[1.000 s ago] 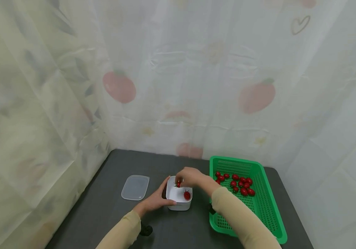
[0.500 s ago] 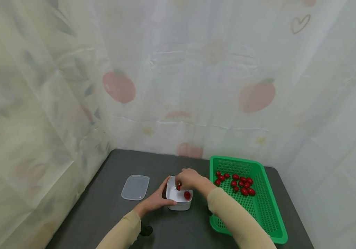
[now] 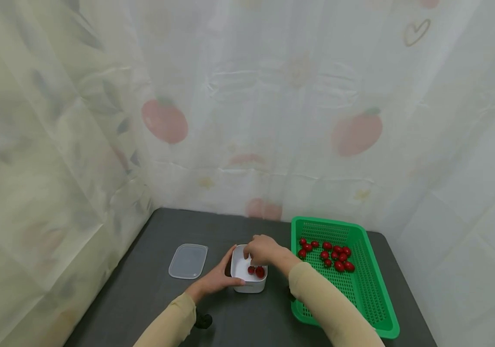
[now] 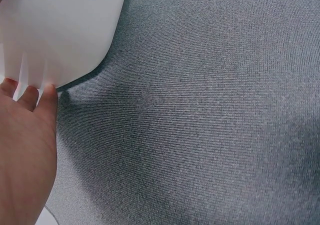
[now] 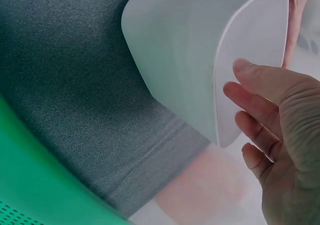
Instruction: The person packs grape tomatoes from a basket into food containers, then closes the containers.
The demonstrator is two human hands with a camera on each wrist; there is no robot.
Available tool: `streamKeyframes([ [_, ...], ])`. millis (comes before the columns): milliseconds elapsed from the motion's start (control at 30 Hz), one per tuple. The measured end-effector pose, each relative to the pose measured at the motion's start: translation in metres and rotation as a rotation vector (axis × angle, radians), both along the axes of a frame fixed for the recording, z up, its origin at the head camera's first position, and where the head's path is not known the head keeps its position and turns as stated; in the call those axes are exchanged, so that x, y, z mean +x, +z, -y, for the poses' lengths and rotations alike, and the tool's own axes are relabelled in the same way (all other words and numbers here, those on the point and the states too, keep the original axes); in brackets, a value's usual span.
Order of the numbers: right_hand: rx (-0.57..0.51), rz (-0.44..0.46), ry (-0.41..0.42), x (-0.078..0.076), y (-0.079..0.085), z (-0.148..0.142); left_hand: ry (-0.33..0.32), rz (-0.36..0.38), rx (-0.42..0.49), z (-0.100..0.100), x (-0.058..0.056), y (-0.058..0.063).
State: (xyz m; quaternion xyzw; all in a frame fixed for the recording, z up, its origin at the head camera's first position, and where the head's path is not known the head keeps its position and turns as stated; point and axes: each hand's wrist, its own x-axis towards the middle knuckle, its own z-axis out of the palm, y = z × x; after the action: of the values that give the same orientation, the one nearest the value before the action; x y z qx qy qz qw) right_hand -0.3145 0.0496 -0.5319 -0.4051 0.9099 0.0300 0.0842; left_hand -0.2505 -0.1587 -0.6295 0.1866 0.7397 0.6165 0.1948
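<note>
Two tomatoes (image 3: 260,272) lie side by side in the box (image 3: 249,287), toward its near right corner. The right hand (image 3: 262,248), fingers loosely bent and apart, pinches nothing over them; the left hand (image 3: 216,279) clasps the box between thumb and fingers. Releasing each low inside should prevent bouncing. The basket (image 3: 366,291) stands right, the lid (image 3: 188,261) left.

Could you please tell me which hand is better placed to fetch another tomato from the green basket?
Probably the right hand: it holds nothing and is nearer the green basket, where more tomatoes lie, while the left hand grips the white container.
</note>
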Motion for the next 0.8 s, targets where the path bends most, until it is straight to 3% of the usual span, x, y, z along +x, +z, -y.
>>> streamKeyframes([
  [200, -0.053, 0.014, 0.012, 0.002, 0.004, 0.000, 0.015, -0.011, -0.028, 0.002, 0.000, 0.000],
  [367, -0.105, 0.026, 0.038, 0.006, 0.021, -0.010, 0.016, -0.004, -0.010, -0.001, 0.002, 0.001],
  [600, -0.198, -0.019, 0.068, 0.006, 0.049, -0.051, 0.037, 0.008, -0.008, -0.006, 0.001, 0.000],
  [800, -0.250, -0.035, 0.014, 0.005, 0.064, -0.093, 0.053, 0.001, -0.022, -0.005, 0.000, 0.000],
])
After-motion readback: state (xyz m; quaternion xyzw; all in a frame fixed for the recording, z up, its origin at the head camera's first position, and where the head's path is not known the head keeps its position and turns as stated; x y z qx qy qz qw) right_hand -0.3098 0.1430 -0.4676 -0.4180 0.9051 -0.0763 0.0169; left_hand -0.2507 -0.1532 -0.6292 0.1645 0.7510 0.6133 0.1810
